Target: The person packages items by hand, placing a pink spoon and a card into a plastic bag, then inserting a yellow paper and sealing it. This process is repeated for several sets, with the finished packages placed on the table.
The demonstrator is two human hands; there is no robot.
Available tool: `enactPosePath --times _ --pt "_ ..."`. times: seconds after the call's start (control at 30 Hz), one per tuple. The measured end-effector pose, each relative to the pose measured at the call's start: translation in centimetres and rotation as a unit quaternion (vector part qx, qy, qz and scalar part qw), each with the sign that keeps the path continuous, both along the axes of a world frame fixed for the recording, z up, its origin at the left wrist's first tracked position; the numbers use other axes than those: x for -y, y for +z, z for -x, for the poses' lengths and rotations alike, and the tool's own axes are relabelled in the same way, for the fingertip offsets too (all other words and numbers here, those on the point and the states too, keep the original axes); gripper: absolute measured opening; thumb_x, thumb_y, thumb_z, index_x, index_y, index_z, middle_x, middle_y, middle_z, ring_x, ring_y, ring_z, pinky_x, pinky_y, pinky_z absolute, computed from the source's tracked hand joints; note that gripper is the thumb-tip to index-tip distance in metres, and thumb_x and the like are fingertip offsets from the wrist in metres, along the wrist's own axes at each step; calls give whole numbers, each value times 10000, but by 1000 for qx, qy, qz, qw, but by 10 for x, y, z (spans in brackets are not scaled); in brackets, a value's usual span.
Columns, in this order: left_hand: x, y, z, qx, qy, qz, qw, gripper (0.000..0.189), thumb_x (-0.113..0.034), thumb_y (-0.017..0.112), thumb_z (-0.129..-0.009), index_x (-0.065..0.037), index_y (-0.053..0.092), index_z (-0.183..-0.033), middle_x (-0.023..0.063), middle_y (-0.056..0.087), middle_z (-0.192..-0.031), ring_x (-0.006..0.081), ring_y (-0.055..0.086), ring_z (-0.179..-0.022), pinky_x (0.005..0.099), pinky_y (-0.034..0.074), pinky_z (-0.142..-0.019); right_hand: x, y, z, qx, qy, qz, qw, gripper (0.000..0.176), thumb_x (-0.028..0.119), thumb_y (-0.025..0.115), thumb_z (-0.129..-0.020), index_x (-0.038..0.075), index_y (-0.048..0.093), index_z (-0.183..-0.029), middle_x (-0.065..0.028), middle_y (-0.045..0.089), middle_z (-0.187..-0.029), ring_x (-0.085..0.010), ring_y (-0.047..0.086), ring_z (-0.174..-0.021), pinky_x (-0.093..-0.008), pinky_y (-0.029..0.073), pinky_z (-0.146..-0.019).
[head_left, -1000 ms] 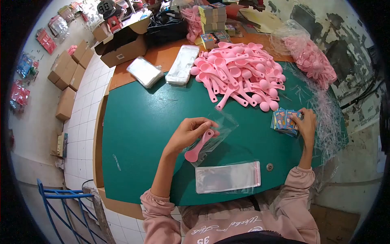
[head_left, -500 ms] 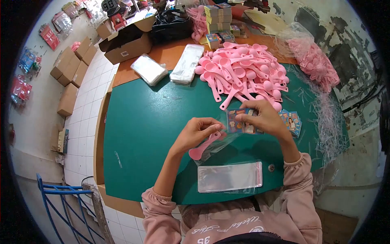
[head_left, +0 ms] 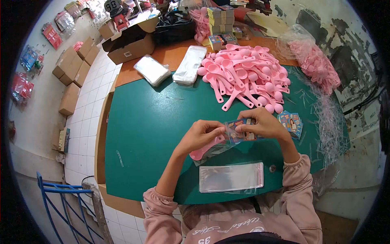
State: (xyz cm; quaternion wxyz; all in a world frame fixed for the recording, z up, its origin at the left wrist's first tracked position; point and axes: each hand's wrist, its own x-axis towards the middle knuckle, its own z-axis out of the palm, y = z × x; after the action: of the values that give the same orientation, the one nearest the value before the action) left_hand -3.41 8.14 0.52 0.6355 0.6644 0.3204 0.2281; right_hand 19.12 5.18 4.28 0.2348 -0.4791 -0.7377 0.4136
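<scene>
My left hand (head_left: 202, 135) pinches the mouth of a clear plastic bag (head_left: 211, 152) that has a pink spoon (head_left: 200, 153) in it, bowl toward the lower left. Fingers of my right hand (head_left: 264, 124) are closed on a blue printed card (head_left: 237, 129), whose left edge meets the bag's opening beside my left fingertips. Below both hands lies a stack of clear bags (head_left: 230, 177) on the green table (head_left: 138, 142). A pile of pink spoons (head_left: 243, 75) rises beyond my hands, and more printed cards (head_left: 291, 124) lie right of my right hand.
Two more stacks of clear bags (head_left: 152, 70) (head_left: 190, 65) are near the far edge. Behind are an open cardboard box (head_left: 132, 49), a black bag (head_left: 174, 28) and banded card stacks (head_left: 221, 20). Plastic scraps (head_left: 325, 122) line the right side. A blue metal rack (head_left: 67, 189) stands lower left.
The card in my right hand has shifted slightly left and down, so it now meets the bag's mouth. My left hand has moved slightly right, and the spoon lies further within the bag.
</scene>
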Motion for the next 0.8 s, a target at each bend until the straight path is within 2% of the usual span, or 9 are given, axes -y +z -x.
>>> enactPosePath --times 0.1,0.23,0.3,0.33,0.37,0.53,0.57,0.63,0.8 --pt "1 -3 -2 -17 -7 -32 999 241 -200 562 -860 23 643 -901 44 612 -698 54 523 -654 232 448 -594 0 -2 2 0 74 -7 997 273 299 624 -795 29 604 -835 -69 552 -622 -94 513 -595 -279 402 -533" --pt "0 0 0 -76 -24 -64 995 272 -227 552 -873 33 628 -899 -15 569 -704 40 449 -640 216 411 -561 1 -1 1 68 118 5 991 277 284 605 -814 25 590 -911 -69 590 -700 -112 551 -665 -283 432 -585" --pt "-3 1 4 -93 -7 -82 992 279 -240 551 -874 26 632 -895 -18 562 -696 42 441 -628 221 407 -553 4 -10 -9 -80 9 -40 996 283 243 601 -821 15 559 -982 -57 607 -784 -125 573 -733 -280 461 -651" --pt "-4 4 6 -97 7 -80 992 283 -246 549 -875 25 633 -890 -22 560 -693 39 441 -627 221 407 -549 5 -10 -14 -156 -21 80 984 298 194 616 -812 10 534 -1032 -59 599 -885 -127 576 -770 -277 471 -730" --pt "-5 6 7 -99 21 -77 992 288 -251 548 -876 23 635 -884 -26 559 -691 37 440 -625 220 406 -545 5 -13 -15 -156 -21 80 984 298 194 616 -812 10 534 -1032 -59 599 -885 -127 576 -770 -277 471 -730" --pt "-4 -4 5 -127 14 -45 991 301 -250 560 -871 39 628 -923 -4 578 -717 45 473 -651 219 427 -576 10 -12 3 -90 -97 69 989 187 76 622 -767 36 596 -947 -70 563 -925 -101 555 -707 -221 484 -489" --pt "-4 -5 4 -114 7 -47 992 296 -239 563 -870 41 623 -943 5 585 -732 49 491 -670 224 440 -598 13 -9 8 -90 -97 70 989 187 76 622 -767 36 596 -947 -70 563 -925 -101 555 -707 -221 484 -489" --pt "-3 -6 4 -103 0 -48 994 294 -229 565 -869 44 619 -963 15 592 -747 53 509 -689 229 453 -620 18 -7 16 -76 -128 -63 987 121 34 617 -732 44 622 -853 -56 537 -828 -115 537 -640 -208 441 -373" --pt "1 1 1 -109 -16 -41 993 269 -179 575 -857 43 608 -1006 40 621 -802 65 544 -732 233 472 -656 19 -5 9 -33 -142 -110 983 126 30 629 -705 43 624 -830 -57 496 -758 -137 529 -622 -248 458 -478"
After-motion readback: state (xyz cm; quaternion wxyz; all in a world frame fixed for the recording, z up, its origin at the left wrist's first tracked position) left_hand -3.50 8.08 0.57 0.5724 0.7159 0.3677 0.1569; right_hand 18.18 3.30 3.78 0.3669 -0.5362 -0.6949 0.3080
